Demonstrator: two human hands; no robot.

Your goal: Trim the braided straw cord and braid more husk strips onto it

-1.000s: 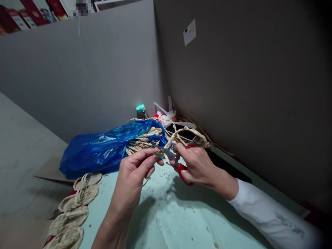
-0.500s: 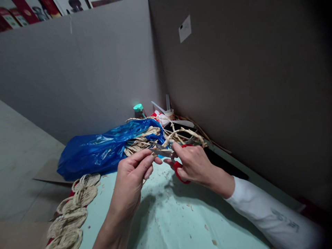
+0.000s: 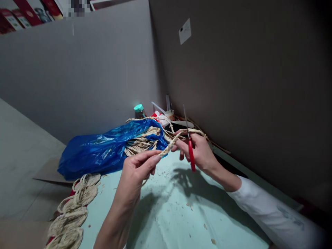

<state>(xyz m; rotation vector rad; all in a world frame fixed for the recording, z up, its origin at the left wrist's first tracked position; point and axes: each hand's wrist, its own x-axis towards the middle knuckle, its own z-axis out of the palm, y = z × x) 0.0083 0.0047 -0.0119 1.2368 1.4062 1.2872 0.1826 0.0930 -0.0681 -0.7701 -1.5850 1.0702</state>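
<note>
My left hand [image 3: 136,171] pinches a pale braided straw cord [image 3: 169,146] between thumb and fingers, above the table. From there the braid slants up to the right, past the fingertips of my right hand [image 3: 202,149]. Red-handled scissors [image 3: 191,154] hang on that right hand, blades pointing up and seen edge-on. The right fingers are partly spread and touch or nearly touch the braid. Behind both hands, loose straw strands [image 3: 140,144] stick out of a blue plastic bag [image 3: 90,152].
Coiled straw pieces [image 3: 67,221] line the left edge of the pale green table [image 3: 166,218], which is littered with scraps. A turquoise-lidded bottle [image 3: 139,110] and a cup [image 3: 169,114] holding tools stand in the corner. Grey partitions [image 3: 109,69] rise behind.
The scissors have swung from lying across the strand at my left fingertips to pointing upward. My right hand has moved slightly right and its fingers have come to the braid.
</note>
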